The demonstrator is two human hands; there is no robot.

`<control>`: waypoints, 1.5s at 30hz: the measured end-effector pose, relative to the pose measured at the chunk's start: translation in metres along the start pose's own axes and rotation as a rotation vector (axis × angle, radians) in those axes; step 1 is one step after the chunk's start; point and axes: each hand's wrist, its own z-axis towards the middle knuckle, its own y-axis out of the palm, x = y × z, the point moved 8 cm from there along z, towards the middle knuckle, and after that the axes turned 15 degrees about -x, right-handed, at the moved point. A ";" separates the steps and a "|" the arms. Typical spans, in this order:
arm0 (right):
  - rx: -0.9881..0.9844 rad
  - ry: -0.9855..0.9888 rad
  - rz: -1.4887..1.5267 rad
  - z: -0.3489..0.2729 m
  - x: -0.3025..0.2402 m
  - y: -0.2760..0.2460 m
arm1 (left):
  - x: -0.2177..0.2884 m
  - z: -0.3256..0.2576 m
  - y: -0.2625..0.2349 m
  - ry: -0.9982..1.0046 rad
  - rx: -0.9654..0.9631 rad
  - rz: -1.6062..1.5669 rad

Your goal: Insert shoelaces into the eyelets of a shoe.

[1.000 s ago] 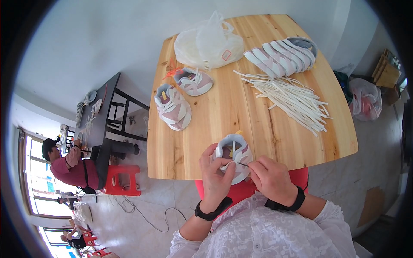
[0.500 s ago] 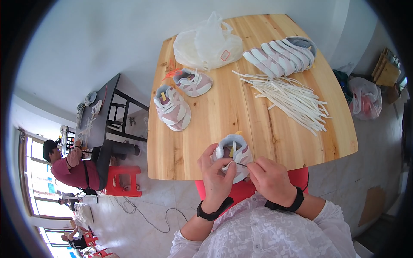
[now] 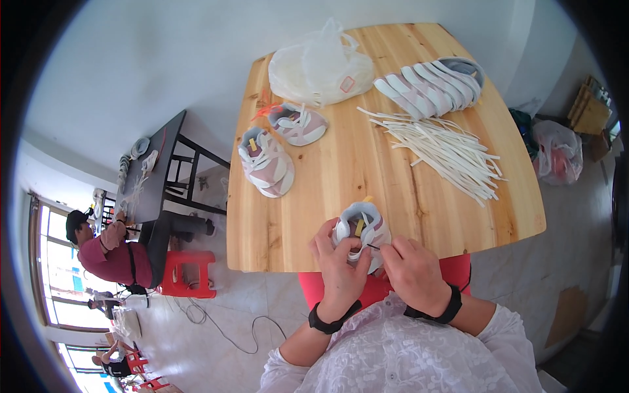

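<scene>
A small white and pale pink sneaker [image 3: 376, 230] stands at the near edge of the wooden table, its collar facing away from me. My left hand [image 3: 341, 267] wraps its near left side, with thumb and fingers bent together over the lacing. A thin dark rod-like tool [image 3: 373, 247] sticks out from the pinched fingers of my right hand [image 3: 414, 274] and points left at the sneaker's lacing. Its tip is too small to make out. White lace passes over the sneaker's opening, and a yellow tag shows inside.
Two similar sneakers [image 3: 267, 164] stand at the table's left, an orange strip beside them. Behind is a white plastic bag [image 3: 320, 72]. Loose white laces [image 3: 442, 152] and a row of nested shoes [image 3: 429, 88] lie to the right. Another person [image 3: 114, 259] sits at a dark table.
The sneaker and my left hand have shifted a little to the right. My right hand stays close to the lacing, still pinching the thin tool. The view has moved slightly.
</scene>
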 end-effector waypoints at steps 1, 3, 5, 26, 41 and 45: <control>-0.004 0.015 0.002 0.000 0.000 0.000 | 0.001 0.000 0.001 0.002 -0.002 -0.003; -0.006 0.034 0.003 -0.002 0.001 0.000 | 0.008 -0.001 0.001 0.041 0.041 0.072; 0.022 0.033 0.015 -0.004 0.004 -0.001 | 0.017 0.002 0.000 0.076 0.070 0.142; 0.031 0.069 0.059 -0.006 0.012 0.005 | 0.019 0.008 0.006 0.172 -0.003 0.133; 0.006 0.041 0.199 0.004 0.022 0.004 | 0.027 0.009 0.010 0.179 0.069 0.068; -0.090 0.104 0.152 -0.008 0.027 -0.008 | 0.030 0.006 0.008 0.201 0.083 0.165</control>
